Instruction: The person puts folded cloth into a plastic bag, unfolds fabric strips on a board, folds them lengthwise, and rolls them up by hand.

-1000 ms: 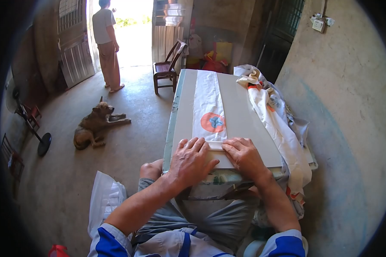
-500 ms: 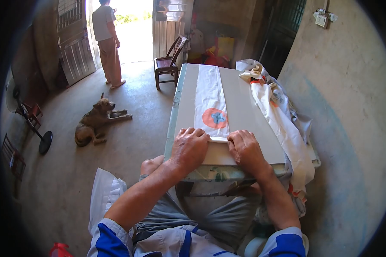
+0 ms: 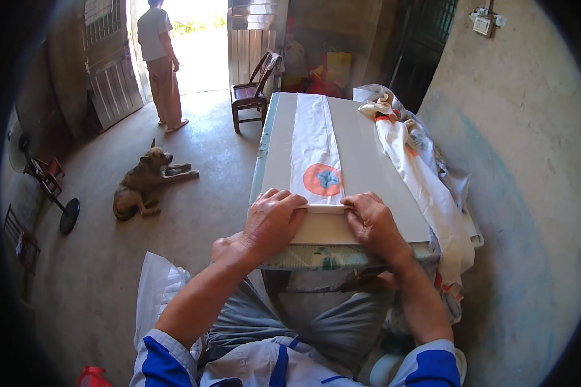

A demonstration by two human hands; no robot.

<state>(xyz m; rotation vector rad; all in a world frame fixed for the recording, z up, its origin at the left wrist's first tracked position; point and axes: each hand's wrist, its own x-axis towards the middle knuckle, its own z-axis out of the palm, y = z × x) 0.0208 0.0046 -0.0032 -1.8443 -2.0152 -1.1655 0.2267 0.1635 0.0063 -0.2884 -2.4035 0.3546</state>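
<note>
A long white fabric strip (image 3: 312,138) with an orange-red round print and a blue-grey shape inside it lies lengthwise on the pale board (image 3: 368,155). Its near end is turned into a narrow roll. My left hand (image 3: 274,220) is closed at the roll's left end, fingers bent over it. At the right end, my right hand (image 3: 372,222) pinches the roll between thumb and fingers. What lies under the fingertips is hidden.
Bunched printed cloth (image 3: 426,187) runs down the table's right side. A brown dog (image 3: 145,177) lies on the floor to the left. Beyond are a wooden chair (image 3: 252,93) and a person (image 3: 158,64) by the open doorway. A fan (image 3: 68,213) stands far left.
My left hand has shifted slightly left, to the end of the roll, exposing more of it. My right hand stays almost in place. The strip lies nearly as before.
</note>
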